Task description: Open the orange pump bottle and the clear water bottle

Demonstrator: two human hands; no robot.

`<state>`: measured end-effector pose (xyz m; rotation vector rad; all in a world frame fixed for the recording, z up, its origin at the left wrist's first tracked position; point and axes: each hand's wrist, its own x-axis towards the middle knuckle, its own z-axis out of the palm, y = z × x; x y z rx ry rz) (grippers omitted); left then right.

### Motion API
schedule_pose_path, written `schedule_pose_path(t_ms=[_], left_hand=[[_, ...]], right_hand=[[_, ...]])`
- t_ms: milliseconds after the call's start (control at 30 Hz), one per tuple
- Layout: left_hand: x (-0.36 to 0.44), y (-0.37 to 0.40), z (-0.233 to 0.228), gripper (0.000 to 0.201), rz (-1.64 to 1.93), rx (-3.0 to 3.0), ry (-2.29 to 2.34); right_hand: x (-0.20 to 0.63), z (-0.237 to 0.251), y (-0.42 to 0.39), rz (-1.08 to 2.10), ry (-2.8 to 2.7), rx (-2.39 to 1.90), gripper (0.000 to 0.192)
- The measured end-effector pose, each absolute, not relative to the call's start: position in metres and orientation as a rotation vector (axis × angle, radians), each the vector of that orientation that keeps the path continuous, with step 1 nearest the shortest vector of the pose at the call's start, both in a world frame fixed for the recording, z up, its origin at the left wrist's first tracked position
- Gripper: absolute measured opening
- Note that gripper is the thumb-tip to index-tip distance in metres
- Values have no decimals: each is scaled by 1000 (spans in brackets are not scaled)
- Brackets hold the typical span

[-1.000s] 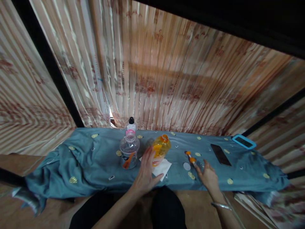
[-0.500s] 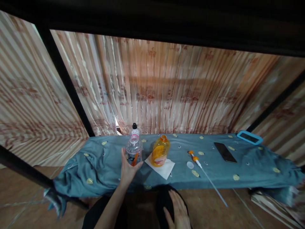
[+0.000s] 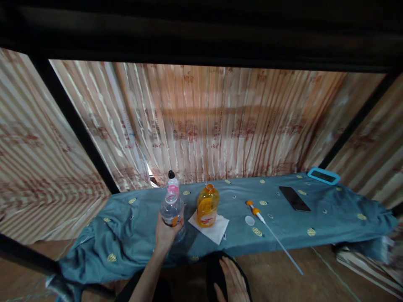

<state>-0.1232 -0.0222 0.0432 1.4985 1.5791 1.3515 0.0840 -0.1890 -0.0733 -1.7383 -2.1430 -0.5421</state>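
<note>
My left hand (image 3: 166, 231) is wrapped round a clear plastic bottle (image 3: 172, 206) with a dark and orange label and no cap on its mouth. Right behind it stands a bottle with a pink label and black cap (image 3: 173, 183). To the right, an orange-yellow bottle (image 3: 208, 206), its mouth uncovered, is upright on a white tissue (image 3: 219, 231). My right hand (image 3: 232, 277) rests on my knee with fingers stretched out, holding nothing. An orange and white pump head with a long tube (image 3: 257, 214) lies on the cloth, beside a small clear round lid (image 3: 249, 220).
A patterned blue-green cloth (image 3: 132, 226) covers the narrow surface. On its right lie a dark phone (image 3: 294, 199) and a light-blue framed device (image 3: 323, 175). Dark metal posts (image 3: 78, 126) and an overhead beam frame the space, with curtains (image 3: 201, 113) behind.
My left hand has closed round the clear bottle, which now sits slightly nearer to me, away from the pink-labelled bottle. The view has shifted a little. My right hand stays on the knee.
</note>
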Motion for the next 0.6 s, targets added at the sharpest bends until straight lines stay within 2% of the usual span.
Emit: schedule_pose_path(t_ms=[100,200,267,333,467,533,600], left_hand=[[-122,-45,50,60,1361,1518,1507],[-117,-68,58,56,1346,1540,1380],[-111,-82,65,51,1244,1511,1318],[-104,-94,73,54,1159,1491,1212],[-84,-114,95,62,1076,1382,956],[-74,-122,103,64,1005,1346,826],[-64,-128,106,65,943,1301,736]], right_hand=[[81,-69,-192,-176,-2002,-1750,47],[79,-57,-192,495,-1650,-1703,54],[76,-45,-188,915,-1335,-1488,56],[71,-30,-179,1215,-911,-1142,45],[60,-3,-165,1676,-508,-485,37],[58,2,-165,1859,-485,-346,51],[60,2,-170,1902,-439,-346,63]])
